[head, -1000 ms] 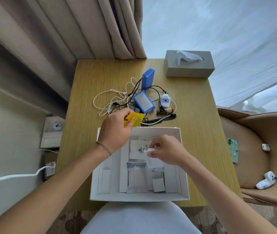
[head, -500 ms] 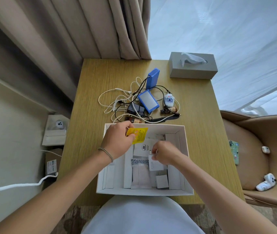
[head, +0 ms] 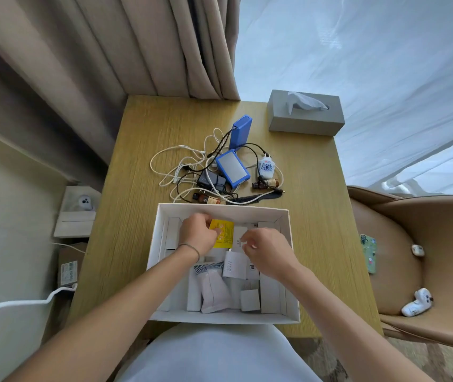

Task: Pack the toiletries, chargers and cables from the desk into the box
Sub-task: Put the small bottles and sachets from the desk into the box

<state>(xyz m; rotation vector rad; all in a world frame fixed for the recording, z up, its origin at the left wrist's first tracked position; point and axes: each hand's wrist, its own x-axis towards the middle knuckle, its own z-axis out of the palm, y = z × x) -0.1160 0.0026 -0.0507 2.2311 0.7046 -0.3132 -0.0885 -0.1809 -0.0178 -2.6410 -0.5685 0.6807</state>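
Left hand [head: 196, 235] pinches flat yellow sachet [head: 222, 233] over white cardboard box [head: 221, 317]; right hand [head: 268, 253], loosely curled, empty. Risk: sachet wedging atop packets at 12 o'clock.

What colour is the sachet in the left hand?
Yellow sachet, held by the left hand; head view.

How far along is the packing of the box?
Partly done. The white cardboard box already holds white chargers and a white pouch. In hand: the left hand holds a yellow sachet inside the box; the right hand works beside it. Left on the wooden desk: tangled cables, two blue power banks, a patterned plug, small brown bottles and a black comb.
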